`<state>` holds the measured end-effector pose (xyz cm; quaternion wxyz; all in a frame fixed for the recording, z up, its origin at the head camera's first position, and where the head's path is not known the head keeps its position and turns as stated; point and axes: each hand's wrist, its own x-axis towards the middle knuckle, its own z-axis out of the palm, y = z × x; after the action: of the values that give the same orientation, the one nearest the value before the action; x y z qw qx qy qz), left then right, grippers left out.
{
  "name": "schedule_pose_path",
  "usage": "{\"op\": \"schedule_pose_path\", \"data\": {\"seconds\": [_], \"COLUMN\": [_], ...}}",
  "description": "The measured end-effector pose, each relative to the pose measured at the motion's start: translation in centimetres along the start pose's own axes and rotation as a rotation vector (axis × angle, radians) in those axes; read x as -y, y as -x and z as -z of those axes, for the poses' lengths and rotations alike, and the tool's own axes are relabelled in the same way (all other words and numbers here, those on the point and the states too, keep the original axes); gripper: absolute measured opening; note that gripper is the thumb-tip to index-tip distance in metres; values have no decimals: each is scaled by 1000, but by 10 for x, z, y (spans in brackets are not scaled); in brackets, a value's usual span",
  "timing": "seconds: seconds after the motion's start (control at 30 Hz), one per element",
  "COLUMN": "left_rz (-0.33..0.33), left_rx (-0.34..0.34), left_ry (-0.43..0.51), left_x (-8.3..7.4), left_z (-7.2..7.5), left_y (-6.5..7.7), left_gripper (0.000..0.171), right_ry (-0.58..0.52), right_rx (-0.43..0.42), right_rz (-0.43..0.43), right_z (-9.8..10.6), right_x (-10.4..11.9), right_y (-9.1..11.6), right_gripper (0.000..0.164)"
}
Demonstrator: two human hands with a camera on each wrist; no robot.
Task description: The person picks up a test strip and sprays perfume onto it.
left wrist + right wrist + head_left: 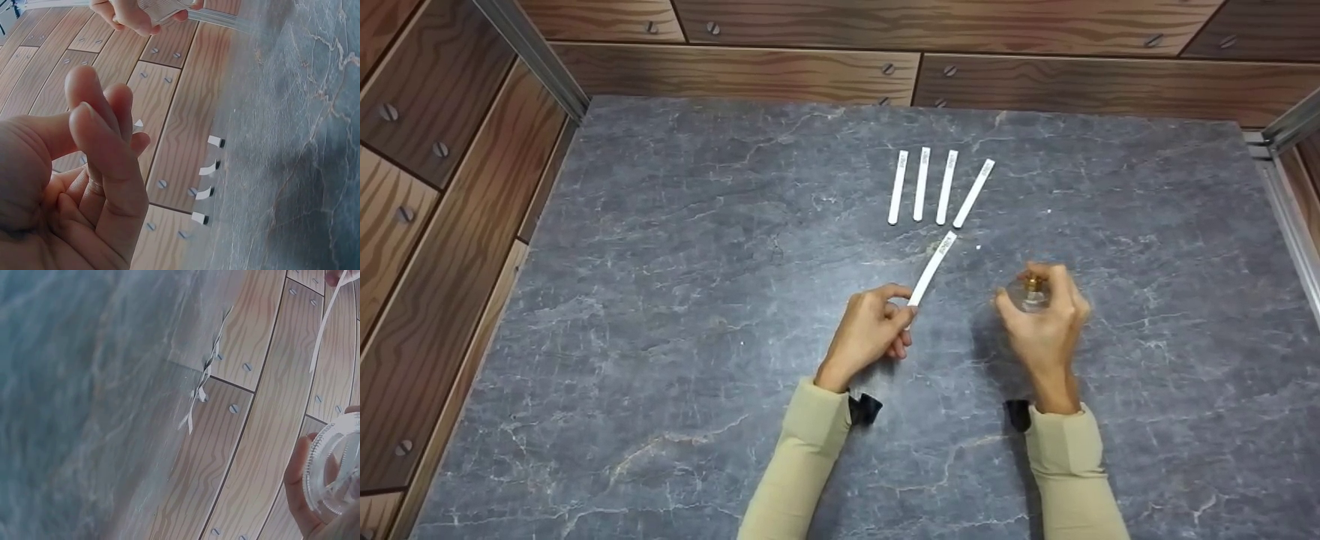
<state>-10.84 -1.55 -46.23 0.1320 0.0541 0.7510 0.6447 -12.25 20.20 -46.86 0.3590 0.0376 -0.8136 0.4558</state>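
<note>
My left hand [870, 324] pinches the lower end of a white paper test strip [933, 270] between thumb and fingers. The strip slants up and right, with small dark print near its far end. To the right, my right hand [1046, 322] holds a small clear glass perfume bottle [1034, 301] with a gold-coloured neck, fingers curled about it. In the right wrist view the ribbed round base of the bottle [315, 472] shows large, and the held strip [322, 334] appears at upper right. Beyond the left hand, several more white strips [921, 184] lie on the table.
The grey marbled tabletop [660, 225] carries the loose strips, three nearly parallel and one tilted right. Wood-patterned panels [780, 71] rise along the back and left, with metal rails [544, 67] at the corners. Tiny white specks dot the surface near the strips.
</note>
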Motion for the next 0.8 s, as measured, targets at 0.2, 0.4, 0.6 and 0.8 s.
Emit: {"op": "schedule_pose_path", "data": {"seconds": [0.2, 0.4, 0.6, 0.8], "left_rz": [9, 11, 6, 15], "left_rx": [7, 3, -2, -9], "left_ry": [-6, -3, -7, 1], "left_x": [0, 0, 0, 0], "left_z": [0, 0, 0, 0], "left_y": [0, -1, -2, -1], "left_gripper": [28, 27, 27, 27], "right_ry": [-8, -29, -16, -7], "right_rx": [-31, -42, -28, -22], "right_rz": [42, 65, 52, 37], "right_z": [1, 0, 0, 1], "right_x": [0, 0, 1, 0], "right_y": [0, -1, -1, 0], "right_gripper": [33, 32, 34, 33]}}
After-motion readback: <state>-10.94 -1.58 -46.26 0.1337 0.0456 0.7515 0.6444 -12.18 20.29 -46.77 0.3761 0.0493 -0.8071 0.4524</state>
